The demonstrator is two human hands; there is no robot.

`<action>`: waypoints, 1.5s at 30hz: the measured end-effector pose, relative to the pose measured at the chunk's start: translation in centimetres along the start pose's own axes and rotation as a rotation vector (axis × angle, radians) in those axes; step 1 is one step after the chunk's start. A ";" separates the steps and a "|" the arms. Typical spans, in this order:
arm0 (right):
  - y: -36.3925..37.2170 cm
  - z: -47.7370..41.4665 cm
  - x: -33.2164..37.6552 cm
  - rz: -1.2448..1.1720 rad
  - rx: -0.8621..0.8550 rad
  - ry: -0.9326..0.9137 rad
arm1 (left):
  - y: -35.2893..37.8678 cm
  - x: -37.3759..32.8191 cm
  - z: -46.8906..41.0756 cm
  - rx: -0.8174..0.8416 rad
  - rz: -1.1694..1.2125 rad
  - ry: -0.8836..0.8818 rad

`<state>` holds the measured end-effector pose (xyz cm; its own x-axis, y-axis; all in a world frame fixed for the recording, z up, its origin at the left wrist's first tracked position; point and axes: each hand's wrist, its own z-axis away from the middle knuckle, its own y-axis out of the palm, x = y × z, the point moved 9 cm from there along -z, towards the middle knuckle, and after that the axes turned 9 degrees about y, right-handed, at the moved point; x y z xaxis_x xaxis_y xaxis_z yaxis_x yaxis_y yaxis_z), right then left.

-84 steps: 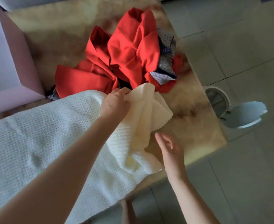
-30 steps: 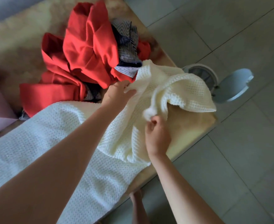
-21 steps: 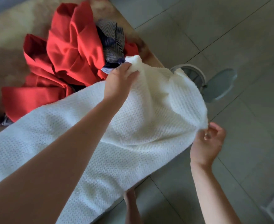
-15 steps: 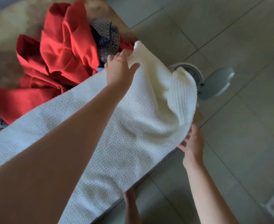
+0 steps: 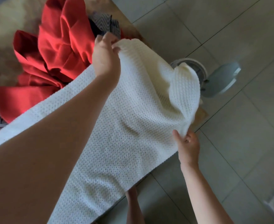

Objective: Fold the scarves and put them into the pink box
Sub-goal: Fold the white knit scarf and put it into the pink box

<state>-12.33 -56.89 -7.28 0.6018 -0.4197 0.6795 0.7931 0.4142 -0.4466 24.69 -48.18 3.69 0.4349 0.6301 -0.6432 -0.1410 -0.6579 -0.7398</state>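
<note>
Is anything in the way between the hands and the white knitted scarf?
Nothing visible. The left hand pinches the far corner of the white knitted scarf, and the right hand pinches its near corner. The crumpled red fabric pile lies beside the left hand, not between hand and scarf.

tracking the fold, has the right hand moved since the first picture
Yes: the right hand moved off the table top to its near edge, pinching the white scarf.

We seem to be in a home: tiled floor (image 5: 230, 151) at right, open bin (image 5: 199, 68), scarves (image 5: 60, 46) heaped on a table (image 5: 7, 26).
</note>
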 end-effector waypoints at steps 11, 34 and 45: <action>-0.7 1.1 -0.9 0.228 -0.194 -0.032 | 0.8 -1.0 2.2 0.066 0.308 0.167; 11.1 9.9 -2.2 1.123 0.420 -0.680 | 2.7 8.5 17.0 0.578 -0.403 0.322; 13.1 14.5 -7.5 1.212 0.586 -0.876 | 0.6 15.5 13.8 0.800 -0.492 0.082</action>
<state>-7.82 -36.64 -9.72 0.4187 0.8542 0.3082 -0.3556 0.4665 -0.8099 19.02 -33.14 -9.48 0.6652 0.7107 -0.2287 -0.4800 0.1725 -0.8602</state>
